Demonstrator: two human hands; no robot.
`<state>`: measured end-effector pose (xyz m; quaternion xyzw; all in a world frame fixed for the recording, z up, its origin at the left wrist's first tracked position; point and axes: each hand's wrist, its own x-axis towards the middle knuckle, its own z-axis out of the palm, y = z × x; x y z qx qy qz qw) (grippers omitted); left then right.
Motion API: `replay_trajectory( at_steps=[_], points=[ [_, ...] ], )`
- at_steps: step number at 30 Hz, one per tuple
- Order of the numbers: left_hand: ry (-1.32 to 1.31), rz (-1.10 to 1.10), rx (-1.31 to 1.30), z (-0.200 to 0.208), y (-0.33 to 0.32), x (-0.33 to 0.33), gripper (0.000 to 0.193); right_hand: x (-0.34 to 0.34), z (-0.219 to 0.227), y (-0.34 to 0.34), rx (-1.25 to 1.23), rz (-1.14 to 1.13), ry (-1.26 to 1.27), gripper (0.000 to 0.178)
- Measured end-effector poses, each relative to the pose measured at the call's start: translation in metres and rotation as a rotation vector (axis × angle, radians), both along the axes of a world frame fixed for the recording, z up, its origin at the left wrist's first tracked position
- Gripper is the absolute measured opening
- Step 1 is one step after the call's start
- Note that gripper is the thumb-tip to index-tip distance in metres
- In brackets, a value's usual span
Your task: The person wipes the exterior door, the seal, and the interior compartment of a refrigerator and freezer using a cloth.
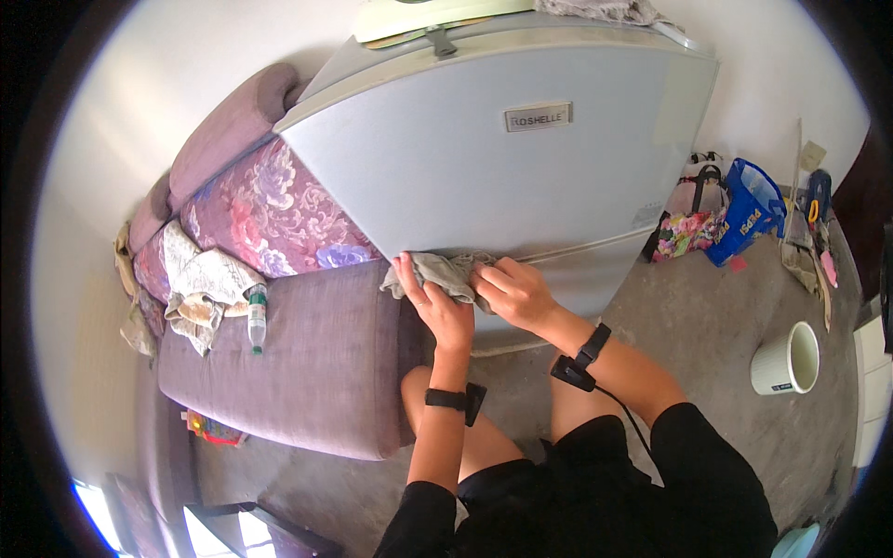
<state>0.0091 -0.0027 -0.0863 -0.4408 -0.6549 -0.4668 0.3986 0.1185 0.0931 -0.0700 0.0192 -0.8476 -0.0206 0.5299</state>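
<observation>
A crumpled grey-green cleaning cloth [448, 272] lies against the lower front of a light grey refrigerator [521, 177], at the seam between its upper and lower doors. My left hand [437, 312] holds the cloth's left part, its fingers pointing up along the seam. On the other side, my right hand [514, 293] grips the right end with bent fingers. Some of the cloth is hidden behind both hands. Each wrist wears a black strap with a small device.
Close on the left stands a purple sofa [288, 349] with a clothing heap [200, 284] and a plastic bottle [257, 321]. A blue bag [747, 212] and a floral bag [690, 223] sit right of the refrigerator. Farther right, a pale bin [784, 359] stands on the floor.
</observation>
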Motion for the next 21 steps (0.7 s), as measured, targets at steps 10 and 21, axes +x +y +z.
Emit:
replay_trajectory(
  at_steps=[10, 21],
  points=[
    [0.003, -0.068, 0.392, 0.189, -0.002, -0.044, 0.055, -0.058, 0.206, -0.013, 0.164, 0.034, 0.450, 0.021],
    [-0.377, -0.399, 0.376, 0.145, -0.005, -0.069, 0.043, -0.047, 0.144, -0.032, 0.085, -0.015, 0.174, 0.028]
  ],
)
